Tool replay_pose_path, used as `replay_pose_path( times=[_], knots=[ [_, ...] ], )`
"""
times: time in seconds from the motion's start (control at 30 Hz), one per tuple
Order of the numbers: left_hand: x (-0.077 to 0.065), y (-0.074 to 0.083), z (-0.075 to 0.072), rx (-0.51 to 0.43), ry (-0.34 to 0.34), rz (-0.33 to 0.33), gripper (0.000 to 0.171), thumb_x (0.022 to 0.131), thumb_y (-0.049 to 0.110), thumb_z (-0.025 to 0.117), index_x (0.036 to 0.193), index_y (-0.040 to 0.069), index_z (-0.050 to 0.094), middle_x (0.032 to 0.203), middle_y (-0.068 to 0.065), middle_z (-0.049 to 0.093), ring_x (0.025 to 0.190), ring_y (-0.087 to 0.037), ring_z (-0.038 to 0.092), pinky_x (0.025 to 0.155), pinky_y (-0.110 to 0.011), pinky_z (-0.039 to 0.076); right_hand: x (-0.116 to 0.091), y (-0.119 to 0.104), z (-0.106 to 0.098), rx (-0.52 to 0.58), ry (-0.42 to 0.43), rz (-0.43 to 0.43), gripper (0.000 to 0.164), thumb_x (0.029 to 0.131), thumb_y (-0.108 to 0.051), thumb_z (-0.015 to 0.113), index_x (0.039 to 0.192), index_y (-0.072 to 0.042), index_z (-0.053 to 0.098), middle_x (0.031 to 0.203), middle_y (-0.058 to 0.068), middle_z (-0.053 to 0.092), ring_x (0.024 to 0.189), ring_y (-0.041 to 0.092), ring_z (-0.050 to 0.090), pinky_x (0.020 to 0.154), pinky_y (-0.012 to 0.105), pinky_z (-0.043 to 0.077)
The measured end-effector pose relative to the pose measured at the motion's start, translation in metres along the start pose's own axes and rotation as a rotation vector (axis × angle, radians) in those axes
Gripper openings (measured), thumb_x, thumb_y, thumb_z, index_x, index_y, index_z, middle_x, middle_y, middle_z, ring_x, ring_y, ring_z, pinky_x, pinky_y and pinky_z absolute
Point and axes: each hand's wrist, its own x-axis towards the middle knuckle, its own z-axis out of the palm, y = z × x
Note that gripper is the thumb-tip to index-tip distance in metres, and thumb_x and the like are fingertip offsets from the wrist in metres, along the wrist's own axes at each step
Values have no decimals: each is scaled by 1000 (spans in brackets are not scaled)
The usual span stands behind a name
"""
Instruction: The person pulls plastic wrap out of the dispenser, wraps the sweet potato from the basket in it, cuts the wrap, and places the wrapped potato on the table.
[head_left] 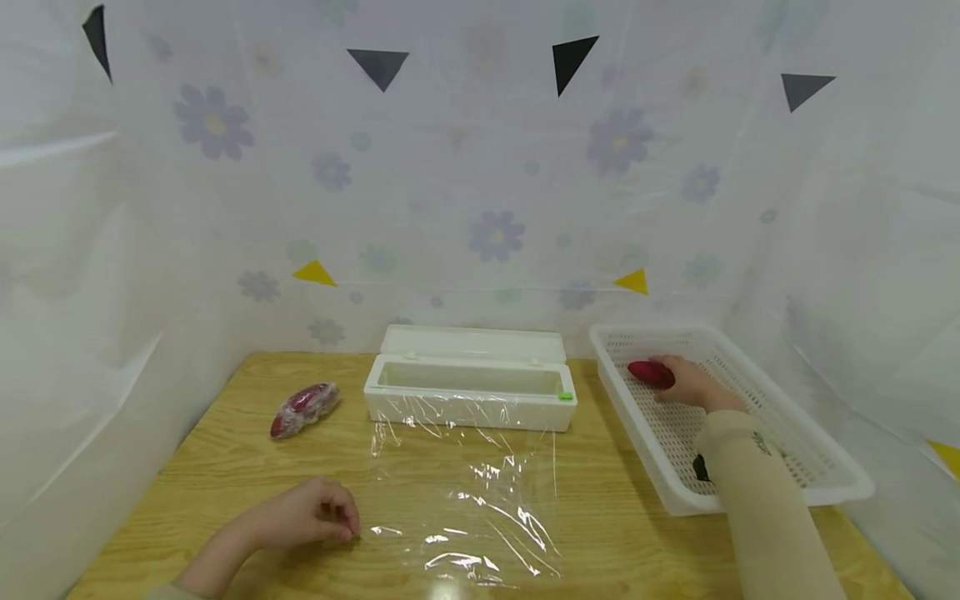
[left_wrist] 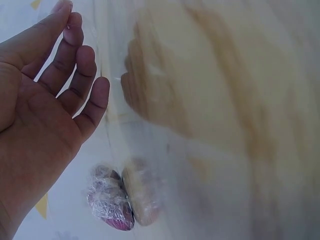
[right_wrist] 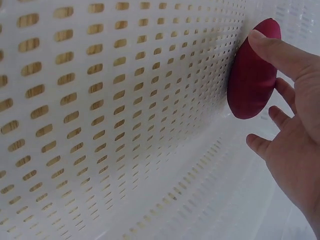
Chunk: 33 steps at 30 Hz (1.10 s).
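Observation:
My right hand (head_left: 686,385) holds a smooth, dark red sweet-potato-shaped piece (right_wrist: 254,75) low in the white perforated basket (head_left: 633,433). Its thumb lies across the piece in the right wrist view, with the fingers behind. My left hand (head_left: 303,515) rests low over the table beside the left edge of a sheet of clear cling film (head_left: 480,500). Thumb and index fingertips meet in the left wrist view, the other fingers loosely bent. The film runs from a white cling film dispenser (head_left: 472,412), its lid raised, toward the front.
A red piece wrapped in film (head_left: 303,408) lies at the back left of the wooden table (head_left: 247,467). Inside the basket, a dark item (head_left: 701,467) shows partly behind the right sleeve. A flower-patterned sheet (head_left: 450,167) hangs behind and around the table.

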Motion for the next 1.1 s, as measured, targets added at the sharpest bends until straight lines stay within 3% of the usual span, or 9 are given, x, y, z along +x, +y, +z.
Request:
replay_pose_path(
  times=[0.33, 0.7, 1.1],
  knots=[
    [-2, -4, 1, -22, 2, -7, 8, 86, 24, 67, 89, 16, 68, 86, 6, 66, 79, -1, 54, 65, -22, 47, 2, -1, 2, -49, 16, 5, 71, 78, -11, 76, 137, 7, 40, 132, 40, 34, 112, 54, 43, 85, 58, 45],
    [-1, -4, -1, -7, 1, -27, 7, 87, 26, 66, 89, 19, 68, 86, 9, 65, 79, -2, 53, 66, -23, 47, -1, 3, 0, -109, 46, 17, 59, 73, -7, 77, 127, 3, 52, 127, 36, 39, 106, 54, 38, 80, 60, 44],
    [-2, 0, -3, -13, 4, -30, 8, 86, 25, 68, 88, 18, 68, 86, 6, 66, 78, -2, 52, 64, -23, 46, -3, 9, 0, -119, -32, 43, 48, 72, -11, 79, 114, -3, 58, 114, 30, 46, 99, 48, 38, 75, 55, 43]
  ],
)
